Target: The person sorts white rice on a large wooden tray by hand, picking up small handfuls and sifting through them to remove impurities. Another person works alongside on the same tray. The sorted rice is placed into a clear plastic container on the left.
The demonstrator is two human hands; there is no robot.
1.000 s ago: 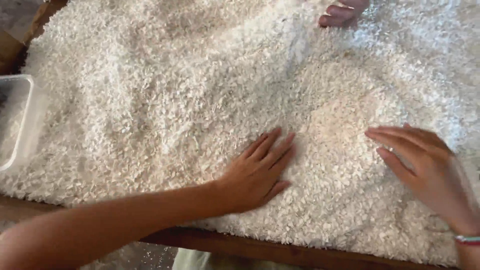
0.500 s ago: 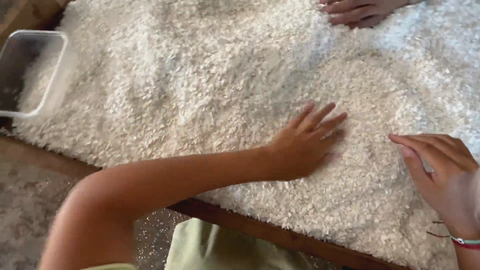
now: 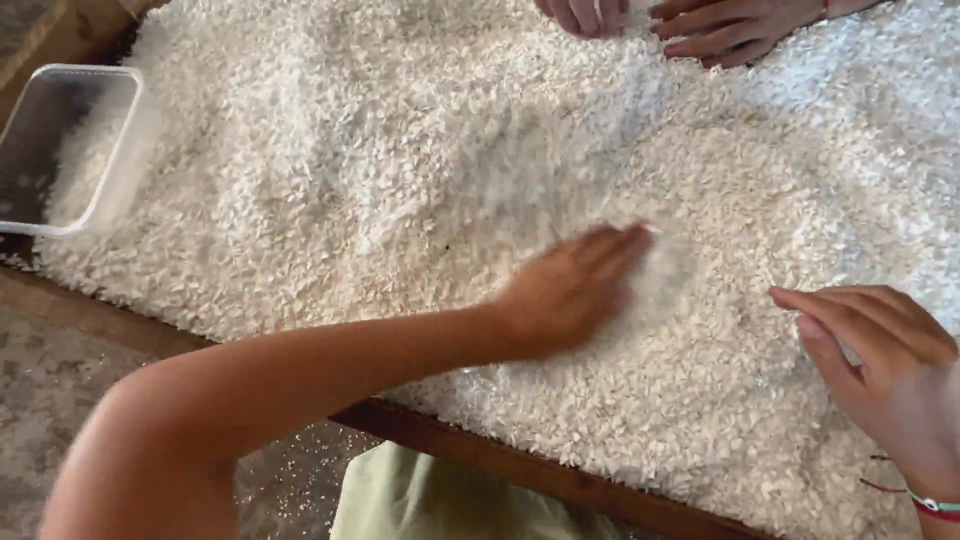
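Fingers of the left hand lie straight and pressed together, flat on the white rice, gripping nothing; their outline is a little blurred. That arm reaches in from the lower left across the dark wooden edge of the desk, and a pale green garment shows just below that edge. On the floor beside the desk a scatter of grains lies on the mottled ground.

At the right, the right hand hovers close over the rice with its fingers lightly curled and close together, thumb tucked beneath; whether they pinch any grains, I cannot tell. A thin bracelet with red and light bands circles that wrist.

Rice covers nearly the whole desk in a thick uneven layer, running from the near edge right up to the far side, and both hands are set in its nearer part, well apart from each other.

Farther left, a clear plastic container sits at the border of the heap, with some rice lying inside it against its right wall.

At the far edge, another person's two hands rest on the grains, fingers bent.
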